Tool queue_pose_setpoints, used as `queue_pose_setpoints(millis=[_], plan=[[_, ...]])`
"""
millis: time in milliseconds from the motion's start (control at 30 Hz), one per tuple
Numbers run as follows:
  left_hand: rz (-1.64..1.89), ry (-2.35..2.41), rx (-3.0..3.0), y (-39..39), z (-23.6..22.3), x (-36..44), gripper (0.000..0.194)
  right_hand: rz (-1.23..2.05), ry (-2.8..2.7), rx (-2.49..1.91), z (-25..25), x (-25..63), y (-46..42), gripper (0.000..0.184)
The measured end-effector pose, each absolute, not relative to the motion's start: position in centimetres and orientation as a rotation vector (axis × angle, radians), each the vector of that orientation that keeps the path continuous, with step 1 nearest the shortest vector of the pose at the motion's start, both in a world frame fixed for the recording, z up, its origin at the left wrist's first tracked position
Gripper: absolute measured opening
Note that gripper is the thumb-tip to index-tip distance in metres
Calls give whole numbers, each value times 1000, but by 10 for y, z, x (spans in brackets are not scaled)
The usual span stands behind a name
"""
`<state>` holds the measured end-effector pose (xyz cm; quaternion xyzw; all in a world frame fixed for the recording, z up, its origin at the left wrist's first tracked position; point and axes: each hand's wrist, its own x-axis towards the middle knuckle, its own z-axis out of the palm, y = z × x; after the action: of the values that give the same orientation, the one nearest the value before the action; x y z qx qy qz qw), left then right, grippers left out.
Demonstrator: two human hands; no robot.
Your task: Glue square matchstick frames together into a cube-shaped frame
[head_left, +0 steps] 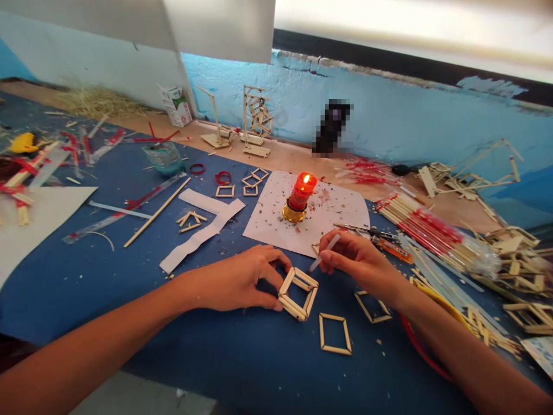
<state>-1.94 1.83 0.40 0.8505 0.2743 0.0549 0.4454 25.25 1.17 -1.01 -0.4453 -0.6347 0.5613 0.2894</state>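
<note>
My left hand [239, 279] pinches a small cube-like frame of wooden sticks [298, 293] against the blue table cover [108, 276]. My right hand [360, 259] is closed on a thin white stick [323, 253], its lower tip pointing at the frame's upper right corner. Two flat square stick frames [334, 333] [372, 306] lie just right of and below the cube frame. A lit red candle [301, 195] in a gold holder stands on a white paper sheet [341, 216] just beyond my hands.
A bundle of sticks in clear wrap [432, 236] and loose stick frames [518, 259] crowd the right side. Small stick towers [257, 118], a carton [177, 105], a glass jar [164, 157], a ruler [125, 208] and white paper strips [203, 227] sit at back and left.
</note>
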Motion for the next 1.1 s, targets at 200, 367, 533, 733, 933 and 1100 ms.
queue_pose_setpoints(millis=[200, 367, 533, 733, 933, 1100], plan=[[130, 664, 2141, 21, 2, -20, 18, 1575, -1719, -1187, -16, 253, 9, 26], [136, 660, 2142, 21, -1, -21, 18, 1610, -1719, -1209, -18, 251, 8, 22], [145, 656, 2160, 21, 0, -21, 15, 1600, -1724, -1239, -18, 249, 7, 19], [135, 646, 2150, 22, 0, -21, 26, 1441, -1884, -1312, -11, 246, 4, 17], [125, 652, 2147, 22, 0, -20, 25, 1188, -2236, -1269, 4, 245, 2, 5], [156, 643, 2147, 23, -3, -20, 27, 1165, -2325, -1192, 6, 247, 2, 6]])
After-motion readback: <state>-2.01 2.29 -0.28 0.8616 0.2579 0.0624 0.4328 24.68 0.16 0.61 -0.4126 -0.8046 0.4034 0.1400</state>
